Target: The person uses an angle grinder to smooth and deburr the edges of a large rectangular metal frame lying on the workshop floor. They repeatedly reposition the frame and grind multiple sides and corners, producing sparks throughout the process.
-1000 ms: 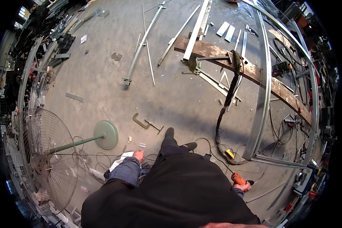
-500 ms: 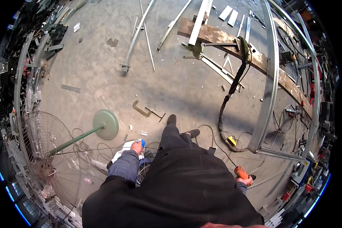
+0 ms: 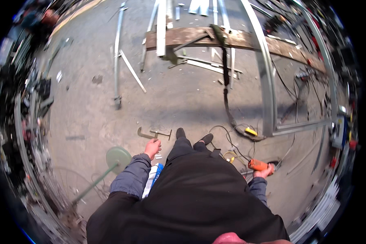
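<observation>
Since half a second before, the view had swung so the wooden plank [image 3: 240, 38] sat higher up, and the left hand [image 3: 152, 147] had come forward off the white and blue thing by the knee toward the metal clamp [image 3: 153, 133] on the concrete floor [image 3: 89, 110].

Only the one head view to go on. Left hand hung loose with the fingers [image 3: 155, 142] slightly spread, holding nothing; the clamp lay just past the fingertips, not touching as far as I could tell. It looked like a dull grey C-shaped bar with a screw handle sticking off to the side.

Right hand [image 3: 264, 171] was wrapped around an orange power tool [image 3: 257, 164], fingers curled tight on the back end. The tool was stubby, bright orange, with its body poking out to the thumb side. Cables [image 3: 232, 134] trailed on the floor beyond it. A green fan base [image 3: 118, 156] sat just outboard of the left wrist.
</observation>
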Tool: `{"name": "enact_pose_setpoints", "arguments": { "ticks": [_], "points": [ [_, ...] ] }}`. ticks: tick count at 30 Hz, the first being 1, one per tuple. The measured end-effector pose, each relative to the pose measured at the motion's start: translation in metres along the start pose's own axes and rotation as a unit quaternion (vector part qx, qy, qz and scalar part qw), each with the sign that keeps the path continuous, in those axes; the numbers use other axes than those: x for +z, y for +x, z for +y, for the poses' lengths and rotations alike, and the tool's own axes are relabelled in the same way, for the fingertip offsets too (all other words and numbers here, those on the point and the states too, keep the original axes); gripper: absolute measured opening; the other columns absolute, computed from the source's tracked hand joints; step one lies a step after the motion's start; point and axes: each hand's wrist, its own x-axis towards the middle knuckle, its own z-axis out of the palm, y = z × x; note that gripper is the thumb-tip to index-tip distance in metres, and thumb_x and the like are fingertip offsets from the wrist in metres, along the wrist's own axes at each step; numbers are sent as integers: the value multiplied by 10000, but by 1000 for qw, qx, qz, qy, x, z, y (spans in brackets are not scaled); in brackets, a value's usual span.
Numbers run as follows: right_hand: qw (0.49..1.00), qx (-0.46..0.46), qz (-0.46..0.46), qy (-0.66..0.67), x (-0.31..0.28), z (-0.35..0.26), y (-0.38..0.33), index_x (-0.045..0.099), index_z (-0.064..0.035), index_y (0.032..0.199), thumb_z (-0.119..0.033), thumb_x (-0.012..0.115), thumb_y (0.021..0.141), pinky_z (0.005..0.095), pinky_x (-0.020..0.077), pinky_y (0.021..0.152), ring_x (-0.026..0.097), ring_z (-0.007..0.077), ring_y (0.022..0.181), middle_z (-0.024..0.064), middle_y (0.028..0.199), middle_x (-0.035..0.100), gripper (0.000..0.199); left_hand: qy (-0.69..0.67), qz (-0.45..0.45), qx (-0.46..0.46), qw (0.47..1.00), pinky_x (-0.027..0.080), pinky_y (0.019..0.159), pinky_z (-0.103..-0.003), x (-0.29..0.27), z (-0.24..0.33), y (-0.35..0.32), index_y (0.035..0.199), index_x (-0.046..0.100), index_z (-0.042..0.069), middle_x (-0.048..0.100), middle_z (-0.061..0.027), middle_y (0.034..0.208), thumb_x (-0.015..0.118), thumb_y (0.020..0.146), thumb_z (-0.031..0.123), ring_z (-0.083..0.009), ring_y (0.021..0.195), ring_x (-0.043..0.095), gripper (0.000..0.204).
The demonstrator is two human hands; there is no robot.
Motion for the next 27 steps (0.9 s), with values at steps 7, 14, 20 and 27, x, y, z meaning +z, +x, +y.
{"name": "enact_pose_setpoints", "arguments": {
  "ticks": [7, 14, 20, 27],
  "points": [
    [988, 80, -29, 131, 94, 52, -109, 595, -73, 1007, -421, 654, 874, 475, 569, 816, 661, 301, 814, 115, 890, 666, 378, 233, -303, 198, 903, 521, 938, -319, 179, 201, -50, 1415, 526, -27, 677, -139, 1213, 622, 1029, 248, -173, 1059, 664, 484],
    [959, 167, -106, 201, 83, 101, -78, 610, -27, 1035, -466, 654, 862, 459, 570, 798, 674, 315, 802, 144, 878, 680, 473, 589, -466, 222, 622, 504, 1000, -369, 394, 169, -106, 1383, 541, -52, 673, -237, 1262, 669, 972, 416, -291, 1171, 666, 636],
    [922, 256, -134, 256, 73, 110, -37, 618, -37, 1060, -417, 644, 895, 445, 571, 807, 678, 283, 825, 120, 901, 684, 415, 705, -355, 194, 583, 531, 860, -437, 476, 104, -109, 1117, 611, -93, 706, -265, 1011, 796, 784, 501, -382, 987, 693, 706],
    [880, 332, -169, 293, 74, 122, 22, 567, -94, 1106, -338, 665, 905, 460, 572, 787, 673, 261, 815, 97, 898, 668, 331, 660, -260, 107, 696, 541, 561, -324, 532, 69, -85, 980, 646, -87, 701, -111, 799, 796, 751, 236, -165, 639, 682, 424]
  ]
}}
